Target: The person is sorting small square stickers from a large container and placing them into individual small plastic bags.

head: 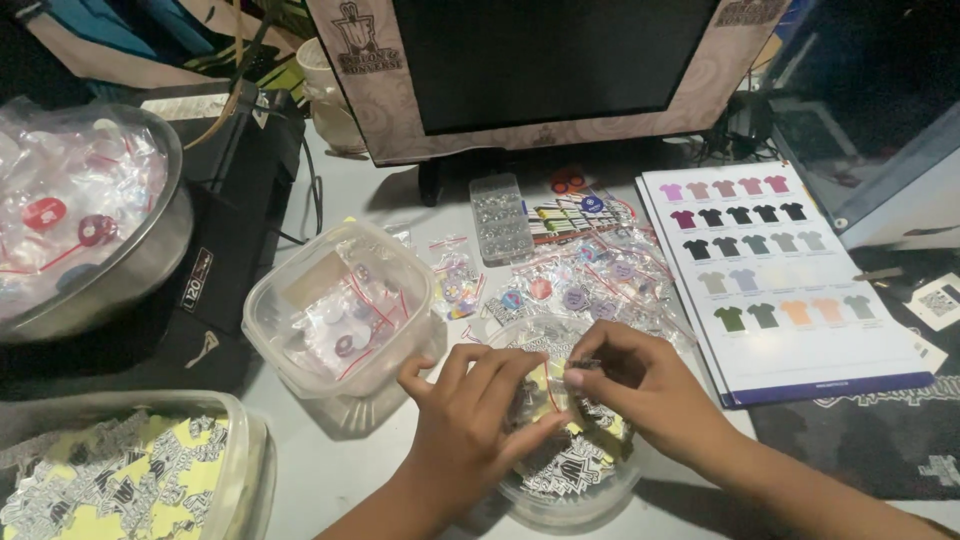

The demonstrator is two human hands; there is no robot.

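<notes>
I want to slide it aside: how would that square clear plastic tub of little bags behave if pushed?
The square tub probably slides easily, since its thin clear walls and few small bags suggest little weight. It sits tilted on another container, so it may tip or slip off.

two hands (pixel 470 420), three plastic tubs (pixel 340 310), one metal bowl (pixel 150 260), one monitor (pixel 540 70)

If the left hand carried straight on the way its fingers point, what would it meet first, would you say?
Probably the right hand: the left hand points up and right, and its fingertips already meet the right's over the small clear bag they pinch together above the round container.
</notes>
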